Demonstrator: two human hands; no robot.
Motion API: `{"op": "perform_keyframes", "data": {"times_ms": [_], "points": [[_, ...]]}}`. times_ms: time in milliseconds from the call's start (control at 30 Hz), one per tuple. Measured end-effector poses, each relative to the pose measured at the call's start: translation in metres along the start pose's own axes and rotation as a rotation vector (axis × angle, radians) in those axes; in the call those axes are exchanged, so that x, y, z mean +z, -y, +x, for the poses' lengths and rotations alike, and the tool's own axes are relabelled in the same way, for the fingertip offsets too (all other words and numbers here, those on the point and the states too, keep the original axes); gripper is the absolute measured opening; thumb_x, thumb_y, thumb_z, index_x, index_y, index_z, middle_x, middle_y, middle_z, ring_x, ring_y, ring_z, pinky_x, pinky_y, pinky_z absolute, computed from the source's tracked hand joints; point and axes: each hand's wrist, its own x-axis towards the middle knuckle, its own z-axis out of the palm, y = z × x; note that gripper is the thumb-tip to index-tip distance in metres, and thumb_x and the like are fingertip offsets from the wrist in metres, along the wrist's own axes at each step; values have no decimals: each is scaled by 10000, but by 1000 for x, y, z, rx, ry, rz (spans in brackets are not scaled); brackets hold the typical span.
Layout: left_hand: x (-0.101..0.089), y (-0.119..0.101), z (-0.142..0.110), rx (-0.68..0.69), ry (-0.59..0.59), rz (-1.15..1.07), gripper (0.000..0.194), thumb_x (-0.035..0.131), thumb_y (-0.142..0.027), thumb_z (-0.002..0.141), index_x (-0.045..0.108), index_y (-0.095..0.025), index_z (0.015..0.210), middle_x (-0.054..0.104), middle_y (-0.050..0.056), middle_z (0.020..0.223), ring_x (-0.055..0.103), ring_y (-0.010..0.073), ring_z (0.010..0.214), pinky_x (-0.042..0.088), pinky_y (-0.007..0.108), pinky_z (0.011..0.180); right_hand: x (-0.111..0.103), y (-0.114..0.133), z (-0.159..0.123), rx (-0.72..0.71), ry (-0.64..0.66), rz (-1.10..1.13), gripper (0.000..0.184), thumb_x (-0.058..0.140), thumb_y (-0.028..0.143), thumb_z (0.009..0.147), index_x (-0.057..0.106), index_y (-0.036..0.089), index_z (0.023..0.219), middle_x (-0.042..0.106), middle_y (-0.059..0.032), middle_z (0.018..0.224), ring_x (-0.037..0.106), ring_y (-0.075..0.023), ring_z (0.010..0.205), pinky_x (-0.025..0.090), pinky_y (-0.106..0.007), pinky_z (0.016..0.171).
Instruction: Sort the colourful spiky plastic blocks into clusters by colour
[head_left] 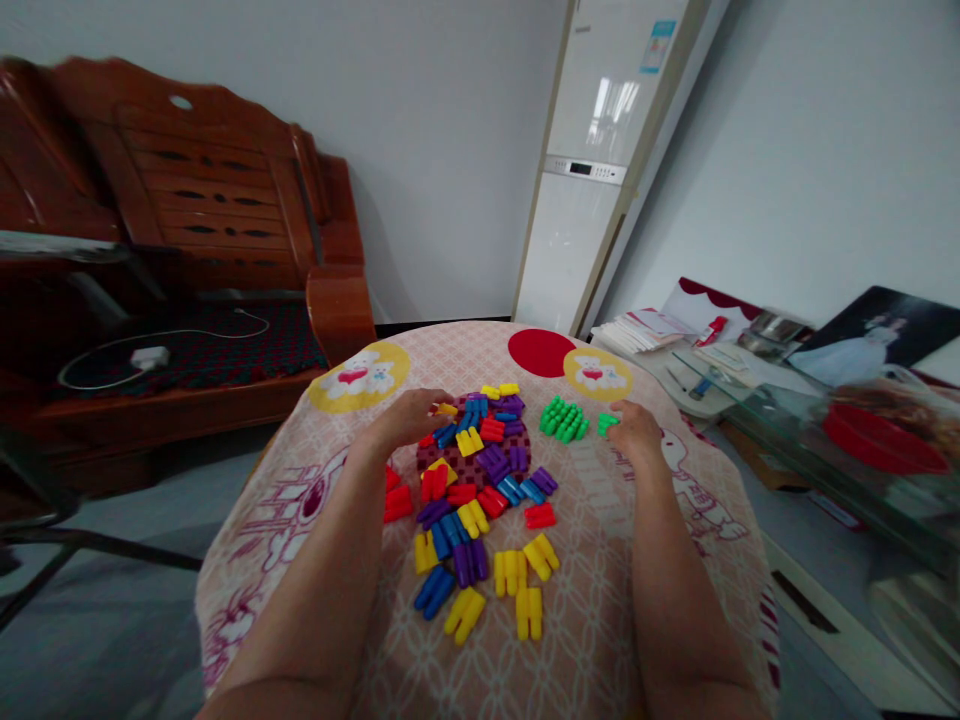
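Observation:
A heap of plastic toy pieces [480,500] in red, blue, yellow and purple lies on the cloth-covered round table [600,640]. A separate cluster of green pieces [564,418] sits at the far right of the heap. My left hand [409,415] rests at the heap's far left edge, fingers curled over a yellow piece [448,409]. My right hand [636,432] lies on the cloth right of the green cluster, fingers closed on a green piece [606,423].
A dark wooden bench [187,270] with a cable and charger stands at the left. A tall white air conditioner [600,170] stands behind the table. At the right a glass table [825,420] holds papers, a red bowl and a picture.

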Motion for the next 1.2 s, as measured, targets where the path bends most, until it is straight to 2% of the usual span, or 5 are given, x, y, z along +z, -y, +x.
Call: {"op": "perform_keyframes", "data": {"times_ms": [133,400,667,967,1200], "points": [[0,0,0,8,-5,3,486,514,-380,807,676,-183,1221,721,86,1162,670,234,1033,523,278,855,6,-3,4,-23,-26,11,469,557,77,707,699,134,1150,726,-132,1134,671,-243,1052,473,-282,872],[0,-3,-1,16,-6,18,465,517,-361,804,689,-180,1197,726,90,1146,674,232,1013,519,276,838,32,7,9,-121,-237,144,381,493,138,759,699,118,1080,746,-132,933,685,-240,869,489,-315,826],[3,2,2,25,-21,13,445,541,-356,801,696,-190,1183,734,80,1124,681,230,990,519,285,846,51,-1,14,-155,-238,361,388,411,216,829,724,125,1040,735,-150,1053,661,-242,992,466,-350,943],[4,2,1,33,-39,20,404,557,-309,794,715,-206,1150,746,67,1089,690,225,957,523,293,858,52,3,18,-124,-76,518,407,418,319,835,741,152,1020,735,-112,1066,635,-231,1055,451,-348,970],[15,-18,10,79,-266,-15,383,562,-250,807,698,-162,1154,720,99,1130,688,214,950,539,312,874,39,12,16,-116,-184,492,430,448,336,808,740,116,1035,744,-138,970,660,-253,910,486,-357,881]]}}
